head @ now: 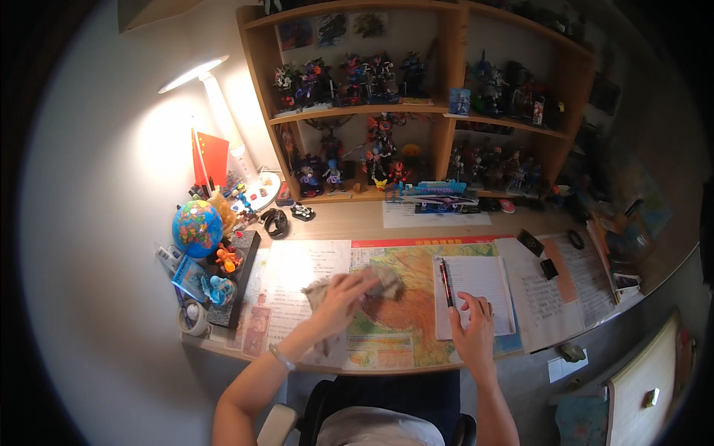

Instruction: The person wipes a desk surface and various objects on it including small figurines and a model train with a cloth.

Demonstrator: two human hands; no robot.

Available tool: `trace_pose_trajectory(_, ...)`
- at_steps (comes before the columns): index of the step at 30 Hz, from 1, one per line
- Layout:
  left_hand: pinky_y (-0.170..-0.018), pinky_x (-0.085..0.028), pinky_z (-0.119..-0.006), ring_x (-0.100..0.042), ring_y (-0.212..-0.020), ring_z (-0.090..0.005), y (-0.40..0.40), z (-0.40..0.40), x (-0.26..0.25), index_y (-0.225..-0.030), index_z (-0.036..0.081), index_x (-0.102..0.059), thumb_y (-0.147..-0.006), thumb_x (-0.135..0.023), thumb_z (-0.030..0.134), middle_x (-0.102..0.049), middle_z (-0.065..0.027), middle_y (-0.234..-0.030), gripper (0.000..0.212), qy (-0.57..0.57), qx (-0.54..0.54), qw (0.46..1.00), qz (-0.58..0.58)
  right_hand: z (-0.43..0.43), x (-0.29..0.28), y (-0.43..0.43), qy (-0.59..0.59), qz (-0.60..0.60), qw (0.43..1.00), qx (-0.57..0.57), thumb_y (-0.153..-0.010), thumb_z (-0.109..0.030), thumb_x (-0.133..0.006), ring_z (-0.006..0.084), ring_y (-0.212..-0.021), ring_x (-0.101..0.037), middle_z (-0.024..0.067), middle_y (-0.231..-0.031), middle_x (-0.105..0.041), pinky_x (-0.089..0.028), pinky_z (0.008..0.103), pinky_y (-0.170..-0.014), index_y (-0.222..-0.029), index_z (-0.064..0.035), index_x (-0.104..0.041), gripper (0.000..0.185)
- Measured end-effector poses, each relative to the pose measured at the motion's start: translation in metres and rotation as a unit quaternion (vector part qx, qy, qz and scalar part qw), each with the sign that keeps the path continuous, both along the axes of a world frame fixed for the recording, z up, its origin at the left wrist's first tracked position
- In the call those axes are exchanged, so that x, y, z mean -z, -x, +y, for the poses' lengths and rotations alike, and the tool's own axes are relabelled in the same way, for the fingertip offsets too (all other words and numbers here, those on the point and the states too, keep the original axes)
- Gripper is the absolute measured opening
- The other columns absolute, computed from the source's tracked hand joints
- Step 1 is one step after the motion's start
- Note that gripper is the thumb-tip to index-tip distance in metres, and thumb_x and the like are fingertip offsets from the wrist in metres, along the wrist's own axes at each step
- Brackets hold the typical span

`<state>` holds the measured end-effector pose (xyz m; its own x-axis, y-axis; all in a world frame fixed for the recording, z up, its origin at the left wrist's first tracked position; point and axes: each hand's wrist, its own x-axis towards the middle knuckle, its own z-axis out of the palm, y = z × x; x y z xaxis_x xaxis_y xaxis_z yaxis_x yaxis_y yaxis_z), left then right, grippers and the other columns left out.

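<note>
My left hand [340, 301], blurred, lies over a crumpled grey-beige cloth [387, 283] on the left part of a coloured map [407, 320]. Some of the cloth is hidden under the fingers, and a corner of it sticks out to the left. My right hand [474, 323] is on the lower part of a lined notebook [485, 279], thumb and fingers apart. A dark pen [446, 281] lies along the notebook's left side, its lower end close to my right thumb.
A lit desk lamp [223, 111], a globe [197, 228] and a dark stand [240, 279] with small figures are at the left. Behind the desk rises a wooden shelf [357, 111] full of figurines. Two small dark boxes [549, 269] lie on printed sheets [535, 301] at right.
</note>
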<state>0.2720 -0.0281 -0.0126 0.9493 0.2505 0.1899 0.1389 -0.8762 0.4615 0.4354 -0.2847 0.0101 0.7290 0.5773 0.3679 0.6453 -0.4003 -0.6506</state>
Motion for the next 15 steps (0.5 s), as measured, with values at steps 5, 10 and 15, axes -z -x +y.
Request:
trace_pose_trajectory(5,-0.114,-0.031,-0.051,-0.036,-0.138,-0.0324,0.013,-0.069,0.009,-0.145,0.021,-0.048,-0.093,-0.060,0.008,-0.039,-0.0067,-0.155,0.056,0.056,0.137,0.989,-0.013,0.013,0.016,-0.002,0.064,-0.071,0.995,-0.015,-0.090,-0.015,-0.067,0.0383,-0.100,-0.052,0.0161,-0.110,-0.050,-0.045,0.0484,-0.084,-0.123,-0.0039,-0.059,0.036)
trace_pose_trajectory(10,-0.116,-0.024,-0.054,-0.030,-0.145,-0.0300,0.019,-0.111,-0.021,-0.146,0.020,-0.048,-0.092,-0.066,0.022,-0.036,-0.0070,-0.156,0.057,-0.005,0.056,0.993,-0.099,0.007,0.020,-0.022,0.135,-0.119,0.983,0.041,-0.091,-0.014,-0.066,0.0394,-0.105,-0.051,0.0162,-0.117,-0.049,-0.044,0.0498,-0.089,-0.127,-0.0042,-0.057,0.038)
trace_pose_trajectory(15,-0.104,-0.035,-0.046,-0.052,-0.125,-0.0230,0.062,-0.121,-0.048,-0.130,0.015,-0.061,-0.090,-0.070,0.019,-0.056,-0.0062,-0.136,0.041,0.017,-0.038,0.973,-0.226,0.033,-0.018,0.031,0.010,-0.135,0.990,-0.041,-0.089,-0.013,-0.068,0.0357,-0.107,-0.051,0.0146,-0.114,-0.055,-0.042,0.0464,-0.094,-0.122,-0.0065,-0.061,0.035)
